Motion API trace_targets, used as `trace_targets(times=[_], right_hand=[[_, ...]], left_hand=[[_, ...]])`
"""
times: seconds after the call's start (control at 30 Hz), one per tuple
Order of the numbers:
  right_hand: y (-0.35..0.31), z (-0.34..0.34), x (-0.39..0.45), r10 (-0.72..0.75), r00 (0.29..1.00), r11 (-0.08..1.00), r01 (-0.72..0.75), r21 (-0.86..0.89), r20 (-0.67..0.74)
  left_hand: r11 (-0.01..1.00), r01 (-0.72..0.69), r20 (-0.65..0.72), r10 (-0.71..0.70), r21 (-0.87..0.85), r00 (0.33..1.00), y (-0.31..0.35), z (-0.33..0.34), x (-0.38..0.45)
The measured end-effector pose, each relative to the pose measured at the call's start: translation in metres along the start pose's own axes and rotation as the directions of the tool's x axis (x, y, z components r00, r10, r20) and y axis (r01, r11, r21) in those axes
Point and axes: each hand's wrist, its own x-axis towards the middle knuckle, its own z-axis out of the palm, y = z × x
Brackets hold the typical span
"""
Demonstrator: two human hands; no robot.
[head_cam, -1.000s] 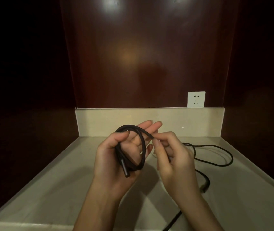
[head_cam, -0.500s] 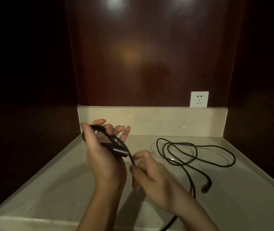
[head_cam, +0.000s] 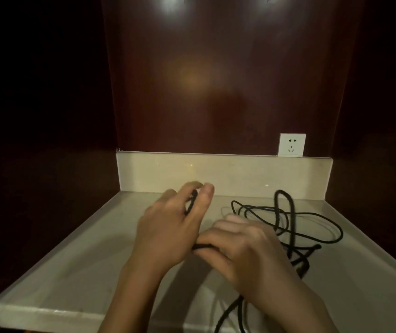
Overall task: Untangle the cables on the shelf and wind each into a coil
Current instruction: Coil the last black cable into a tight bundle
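Head view. Left hand (head_cam: pixel 168 227) is hovering over the middle of the shelf (head_cam: pixel 76 255), back of hand up, fingers (head_cam: pixel 207 191) curled forward toward the back edge and closing round the started coil (head_cam: pixel 190 204); only a short dark arc of it is showing between thumb and forefinger, the rest is hiding under the palm.

Right hand (head_cam: pixel 242 246) is sitting just right of the left, nearly touching it at the thumb base, and is pinching a run of black cable (head_cam: pixel 204 247) that is passing straight across from one hand to the other. So the working strand is running left to right, roughly parallel to the shelf's front edge, and taut-looking between the two grips.

Loose slack (head_cam: pixel 312 227) is lying in several overlapping loops toward the back-right corner, one loop is standing up near the back wall; motion blur is making the crossings hard to count. A plug end (head_cam: pixel 317 246) is resting right of the right hand. More cable is trailing off the front edge, below the right wrist (head_cam: pixel 228 313).

Judgement: slack is lying entirely to the right of both hands, so the right hand is the nearer feeder, left is the holder. Next wrap is likely needing slack drawn leftward; crossed loops could be snagging

White wall socket (head_cam: pixel 292 144) is sitting above the back-right corner, nothing plugged in
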Motion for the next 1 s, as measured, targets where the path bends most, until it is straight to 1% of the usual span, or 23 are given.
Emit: trace_targets(times=[0.03,0.07,0.1,0.13,0.2,0.27,0.33,0.37,0.4,0.43,0.47,0.5,0.53,0.6,0.67,0.7,0.73,0.8,0.83,0.87,0.93,1.0], right_hand=[[0.001,-0.002,0.001,-0.027,0.998,0.999,0.028,0.024,-0.05],[0.002,-0.005,0.001,-0.036,0.995,0.997,0.042,0.064,-0.088],[0.004,-0.009,0.001,-0.032,0.993,0.994,0.044,0.103,-0.117],[0.006,-0.012,0.0,-0.02,0.989,0.99,0.04,0.137,-0.144],[0.011,-0.017,-0.002,0.009,0.983,0.984,0.023,0.176,-0.183],[0.016,-0.019,-0.005,0.01,0.986,0.979,0.025,0.203,-0.169],[0.017,-0.022,-0.006,0.025,0.992,0.966,0.008,0.259,-0.125],[0.015,-0.026,-0.006,0.076,0.994,0.942,-0.044,0.334,-0.084],[0.012,-0.03,-0.005,0.158,0.987,0.886,-0.138,0.442,-0.009],[0.01,-0.035,-0.005,0.24,0.966,0.797,-0.251,0.55,0.093],[0.011,-0.04,-0.006,0.285,0.937,0.723,-0.349,0.596,0.203],[0.012,-0.044,-0.008,0.283,0.918,0.705,-0.396,0.588,0.279],[0.014,-0.048,-0.01,0.264,0.911,0.732,-0.403,0.55,0.316],[0.015,-0.056,-0.009,0.238,0.904,0.766,-0.399,0.504,0.354],[0.017,-0.063,-0.008,0.249,0.895,0.755,-0.419,0.504,0.37],[0.017,-0.066,-0.007,0.258,0.894,0.741,-0.426,0.519,0.366],[0.017,-0.068,-0.005,0.269,0.9,0.727,-0.423,0.54,0.343],[0.017,-0.066,-0.005,0.315,0.919,0.726,-0.393,0.564,0.236],[0.019,-0.063,-0.006,0.341,0.924,0.736,-0.378,0.562,0.175],[0.02,-0.058,-0.008,0.366,0.922,0.746,-0.372,0.552,0.126],[0.022,-0.05,-0.01,0.416,0.907,0.746,-0.377,0.549,0.058],[0.02,-0.045,-0.009,0.491,0.871,0.69,-0.396,0.606,0.01]], left_hand=[[0.991,-0.007,0.134,0.025,-0.131,0.991,-0.002,-0.002,0.0],[0.96,0.003,0.27,0.076,-0.281,0.96,0.0,-0.005,-0.001],[0.917,0.022,0.39,0.147,-0.398,0.909,0.002,-0.008,-0.001],[0.892,0.036,0.487,0.211,-0.45,0.847,0.006,-0.012,-0.003],[0.891,0.024,0.611,0.292,-0.454,0.735,0.014,-0.016,-0.006],[0.855,0.038,0.648,0.362,-0.517,0.671,0.016,-0.016,-0.007],[0.805,0.075,0.656,0.421,-0.589,0.627,0.015,-0.018,-0.008],[0.78,0.085,0.657,0.457,-0.62,0.6,0.014,-0.019,-0.009],[0.759,0.09,0.663,0.498,-0.645,0.559,0.015,-0.022,-0.009],[0.755,0.083,0.671,0.519,-0.65,0.53,0.016,-0.023,-0.009],[0.766,0.076,0.686,0.52,-0.638,0.509,0.018,-0.024,-0.009],[0.788,0.06,0.696,0.503,-0.613,0.512,0.018,-0.022,-0.008],[0.804,0.043,0.697,0.486,-0.593,0.526,0.017,-0.019,-0.007],[0.837,0.02,0.691,0.439,-0.547,0.574,0.011,-0.011,-0.005],[0.832,0.043,0.682,0.422,-0.552,0.597,0.009,-0.008,-0.005],[0.803,0.099,0.683,0.427,-0.588,0.593,0.009,-0.008,-0.005],[0.752,0.179,0.685,0.44,-0.635,0.58,0.011,-0.009,-0.005],[0.594,0.332,0.661,0.502,-0.732,0.558,0.015,-0.007,-0.007],[0.522,0.383,0.64,0.521,-0.762,0.564,0.016,-0.005,-0.007],[0.469,0.421,0.629,0.528,-0.776,0.571,0.017,-0.002,-0.006],[0.408,0.475,0.626,0.521,-0.78,0.58,0.018,0.002,-0.004],[0.35,0.486,0.596,0.543,-0.801,0.592,0.016,0.005,-0.003]])
